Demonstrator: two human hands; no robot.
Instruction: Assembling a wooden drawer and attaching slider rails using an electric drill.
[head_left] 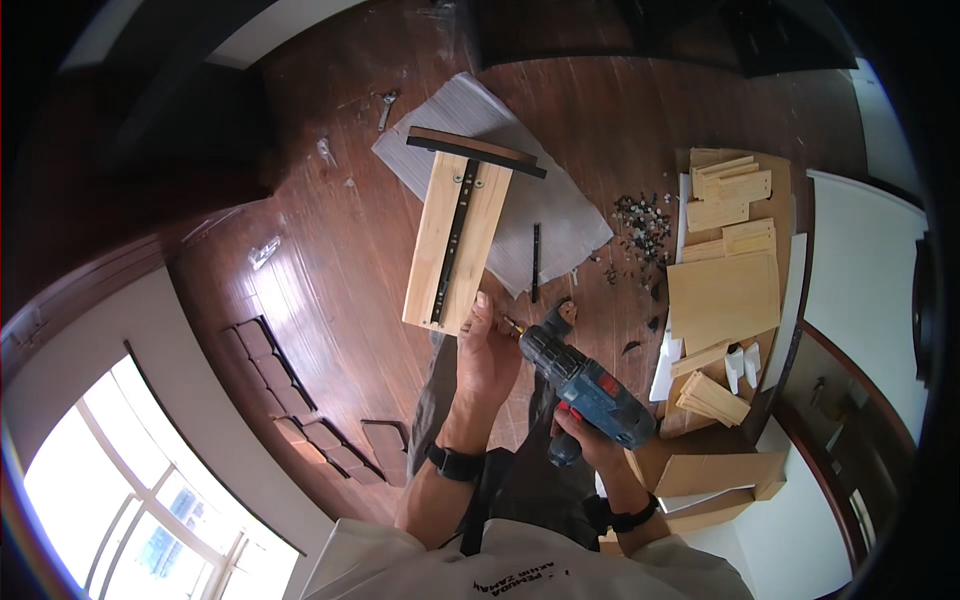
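My left hand (486, 358) is closed at the near right corner of a pale wooden drawer (481, 225). A black metal runner (455, 245) lies lengthwise along the drawer's side, and a dark front panel (475, 152) crosses its far end. My right hand (592, 440) is wrapped round the grip of a blue and black cordless drill (590, 385). The drill's bit points up and left, close to my left fingers and apart from the drawer. To the right of the drawer, another narrow black runner (536, 262) rests on a white foam sheet (565, 215).
Small loose hardware (642, 228) is scattered on the wooden floor at the right. Beyond it, pale wood panels (725, 295) lie on cardboard, near an open carton (720, 475). Dark drawer fronts (268, 360) lie at the left. A wrench (387, 110) is at the far left.
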